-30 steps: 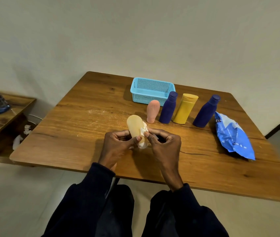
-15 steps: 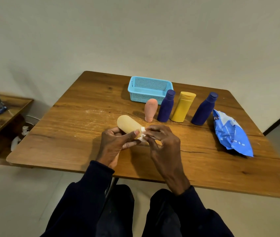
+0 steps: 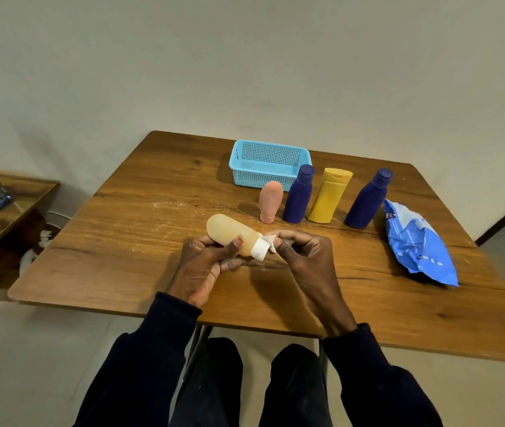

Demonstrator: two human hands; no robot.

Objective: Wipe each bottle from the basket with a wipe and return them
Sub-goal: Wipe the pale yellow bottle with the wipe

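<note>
My left hand (image 3: 206, 266) grips a pale tan bottle (image 3: 229, 231), held nearly flat above the table with its rounded end pointing left and away. Against the bottle's white cap end, my right hand (image 3: 303, 260) pinches a small white wipe (image 3: 268, 243). Behind them stand a pink bottle (image 3: 271, 201), a purple bottle (image 3: 299, 195), a yellow bottle (image 3: 329, 195) and a second purple bottle (image 3: 368, 200) in a row. The light blue mesh basket (image 3: 245, 167) sits behind that row with nothing visible inside it.
A blue wipes packet (image 3: 420, 245) lies on the wooden table (image 3: 140, 229) at the right. A lower side table (image 3: 14, 208) stands to the left with a bag on it. The wall runs just behind the table. My knees are under the front edge.
The tan bottle has tipped from nearly upright to lying almost flat, rounded end swinging left. The wipe has slid along it to the cap end.
</note>
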